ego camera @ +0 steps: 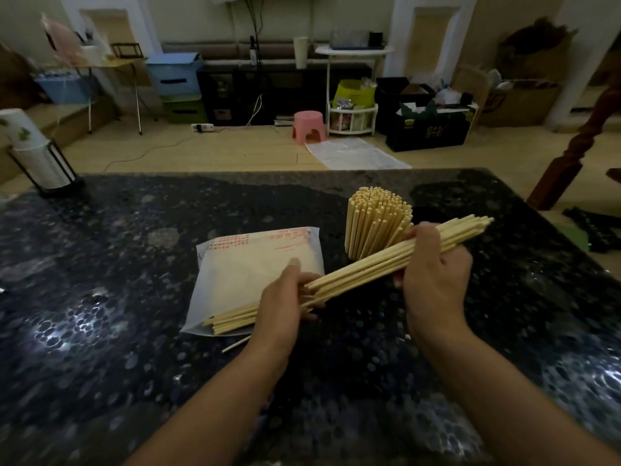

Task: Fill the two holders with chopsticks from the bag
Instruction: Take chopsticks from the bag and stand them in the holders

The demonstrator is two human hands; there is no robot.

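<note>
Head view shows both hands, left hand [282, 307] and right hand [433, 264], gripping a chopstick bundle [369, 264] near the full holder [376, 223], probably next squaring it for the second holder.

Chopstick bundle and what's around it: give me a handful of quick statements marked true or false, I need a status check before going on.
1. Both hands grip the chopstick bundle. True: the left hand holds its near part, the right hand its far part.
2. The bundle stands upright. False: it lies slanted, low at the left and higher at the right.
3. The holder full of chopsticks stands behind the bundle. True.
4. The bag hangs from the left hand. False: it lies flat on the dark table.
5. One loose chopstick lies on the table by the bag's near edge. True.
6. A second holder, already full, stands left of the bag. False: none shows there.
</note>
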